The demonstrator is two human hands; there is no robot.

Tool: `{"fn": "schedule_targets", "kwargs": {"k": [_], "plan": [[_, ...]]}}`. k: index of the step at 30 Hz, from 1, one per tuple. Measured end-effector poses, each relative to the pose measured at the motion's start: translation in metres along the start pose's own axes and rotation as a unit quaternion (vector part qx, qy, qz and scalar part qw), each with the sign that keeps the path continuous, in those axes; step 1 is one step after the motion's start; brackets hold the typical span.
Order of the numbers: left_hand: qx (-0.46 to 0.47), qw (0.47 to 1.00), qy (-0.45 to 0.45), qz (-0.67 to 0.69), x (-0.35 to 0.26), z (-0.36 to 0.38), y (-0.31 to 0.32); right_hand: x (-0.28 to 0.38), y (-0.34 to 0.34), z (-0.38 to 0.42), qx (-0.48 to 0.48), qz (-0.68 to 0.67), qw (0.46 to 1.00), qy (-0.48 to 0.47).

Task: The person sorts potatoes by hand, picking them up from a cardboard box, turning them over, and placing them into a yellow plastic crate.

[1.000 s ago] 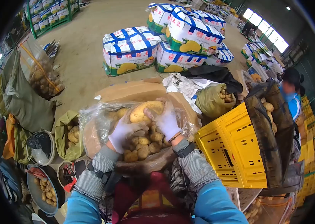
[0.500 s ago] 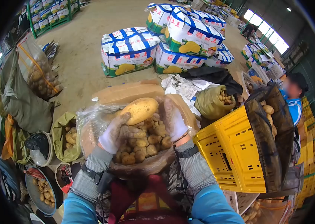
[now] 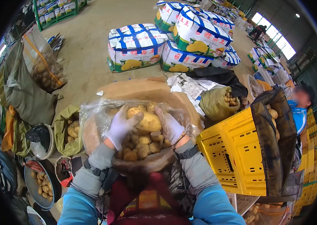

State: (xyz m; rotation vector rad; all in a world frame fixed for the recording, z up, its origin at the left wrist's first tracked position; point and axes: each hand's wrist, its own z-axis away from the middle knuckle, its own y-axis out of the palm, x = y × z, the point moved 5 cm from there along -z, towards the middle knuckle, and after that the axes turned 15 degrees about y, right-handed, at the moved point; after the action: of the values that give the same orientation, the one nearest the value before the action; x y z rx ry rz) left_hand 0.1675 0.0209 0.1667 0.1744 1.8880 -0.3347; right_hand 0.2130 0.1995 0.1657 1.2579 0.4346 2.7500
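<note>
A large pale potato point(image 3: 149, 122) is held between my two gloved hands above an open, plastic-lined cardboard box. From the left side, my left hand point(image 3: 122, 126) grips it with the thumb against its surface. My right hand point(image 3: 170, 125) is closed against its right side, with some fingers hidden. Just behind the large potato, another potato point(image 3: 133, 111) shows near my left fingers. Smaller potatoes point(image 3: 142, 145) fill the box below. Clear plastic lining point(image 3: 93, 114) spreads over the box's left side, and a brown cardboard flap point(image 3: 136, 88) rises at the back.
To the right stands a yellow crate point(image 3: 229, 146), with a person point(image 3: 297, 108) beyond it. Printed potato bags point(image 3: 136, 48) are stacked ahead. A green sack of potatoes point(image 3: 68, 131) and a basin point(image 3: 41, 185) lie left. Another sack point(image 3: 218, 103) leans beyond the box's right side.
The large potato my left hand held up has come lower, or another is now held in its place. My right hand, apart before, has moved in against the potato. The view shifted slightly.
</note>
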Motion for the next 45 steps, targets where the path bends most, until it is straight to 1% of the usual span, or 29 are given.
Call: {"fn": "schedule_targets", "kwargs": {"k": [2, 5, 8, 9, 11, 12, 14, 17, 20, 23, 26, 29, 32, 35, 37, 38, 39, 41, 44, 45], "plan": [[-0.011, 1.000, -0.011, 0.006, 0.016, -0.005, -0.007, 0.006, 0.007, 0.008, 0.030, 0.010, 0.999, 0.010], [-0.044, 0.998, -0.038, -0.025, 0.032, -0.004, -0.020, -0.003, 0.010, 0.002, 0.073, -0.023, 0.997, 0.028], [-0.079, 0.996, -0.031, -0.003, 0.032, -0.004, -0.023, -0.003, 0.026, 0.012, 0.016, 0.085, 0.996, -0.018], [-0.078, 0.997, -0.019, -0.022, 0.040, -0.005, -0.025, -0.001, 0.027, 0.007, 0.017, 0.140, 0.987, -0.070], [-0.075, 0.995, 0.005, -0.061, 0.049, -0.008, -0.028, 0.004, 0.030, 0.000, 0.018, 0.248, 0.953, -0.172], [-0.052, 0.998, -0.015, -0.030, 0.057, -0.005, -0.024, 0.000, 0.024, -0.002, 0.003, 0.216, 0.968, -0.128], [-0.003, 0.998, -0.052, 0.031, 0.014, -0.005, -0.011, 0.005, 0.026, 0.009, -0.028, 0.148, 0.988, -0.041], [0.008, 0.980, -0.093, 0.173, -0.003, -0.002, -0.004, 0.008, 0.018, 0.012, 0.005, 0.104, 0.994, -0.035], [-0.017, 0.964, -0.143, 0.223, -0.013, -0.001, -0.007, -0.006, 0.009, -0.006, 0.047, -0.059, 0.997, -0.007], [-0.070, 0.917, -0.166, 0.357, 0.000, 0.002, -0.011, -0.001, 0.006, -0.005, 0.038, -0.088, 0.995, -0.029], [-0.096, 0.894, -0.171, 0.403, -0.002, 0.001, -0.012, 0.006, 0.011, 0.001, 0.037, -0.084, 0.994, -0.064], [-0.098, 0.899, -0.181, 0.386, 0.007, 0.003, -0.009, 0.018, 0.019, 0.016, 0.000, 0.006, 0.991, -0.132], [-0.095, 0.904, -0.198, 0.366, 0.014, 0.004, -0.009, 0.014, 0.020, 0.010, -0.004, 0.087, 0.992, -0.097], [-0.059, 0.919, -0.174, 0.349, 0.019, 0.007, -0.015, 0.016, 0.028, 0.014, -0.015, 0.173, 0.975, -0.136], [-0.037, 0.964, -0.094, 0.248, 0.026, 0.002, -0.022, 0.018, 0.029, 0.011, -0.045, 0.228, 0.940, -0.248], [-0.034, 0.963, -0.083, 0.254, 0.027, 0.002, -0.022, 0.019, 0.030, 0.011, -0.059, 0.254, 0.917, -0.301], [-0.031, 0.962, -0.071, 0.261, 0.028, 0.002, -0.022, 0.019, 0.027, 0.010, -0.088, 0.268, 0.907, -0.313], [-0.042, 0.915, -0.102, 0.389, -0.003, -0.001, -0.011, 0.024, 0.023, 0.012, -0.147, 0.296, 0.883, -0.335], [-0.037, 0.968, 0.000, 0.247, -0.018, -0.003, -0.008, 0.031, 0.022, 0.019, -0.190, 0.272, 0.878, -0.344], [-0.039, 0.962, -0.007, 0.270, -0.018, -0.002, -0.006, 0.029, 0.019, 0.015, -0.188, 0.269, 0.880, -0.345]]}}
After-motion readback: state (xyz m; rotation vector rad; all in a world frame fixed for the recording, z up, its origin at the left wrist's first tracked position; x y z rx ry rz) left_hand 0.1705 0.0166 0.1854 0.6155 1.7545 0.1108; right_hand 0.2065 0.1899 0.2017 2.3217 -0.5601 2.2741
